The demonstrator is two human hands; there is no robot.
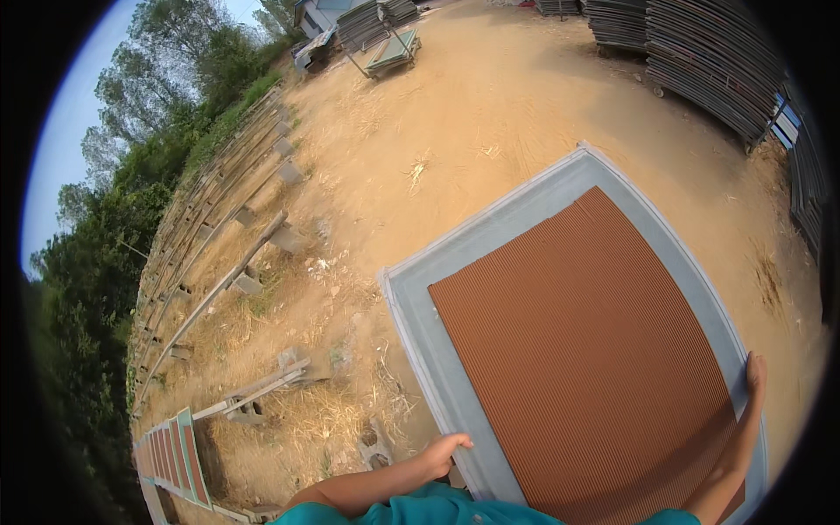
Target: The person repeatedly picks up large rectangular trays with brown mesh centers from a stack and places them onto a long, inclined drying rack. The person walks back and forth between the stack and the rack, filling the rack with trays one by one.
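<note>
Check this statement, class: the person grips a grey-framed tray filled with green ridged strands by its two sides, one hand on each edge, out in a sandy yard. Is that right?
One detail is wrong: the ridged strands are reddish-brown, not green. The head view shows it. The rest stands: the left hand and right hand each grip an edge of the grey-framed tray in a sandy yard.

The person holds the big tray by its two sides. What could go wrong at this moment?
1. The left hand and the right hand grip only the near part of the grey tray; its far end may tip down.
2. The brown ribbed sheet lies loose-looking on top and may slide.
3. The tray hides the sandy ground ahead, so tripping seems possible.
</note>
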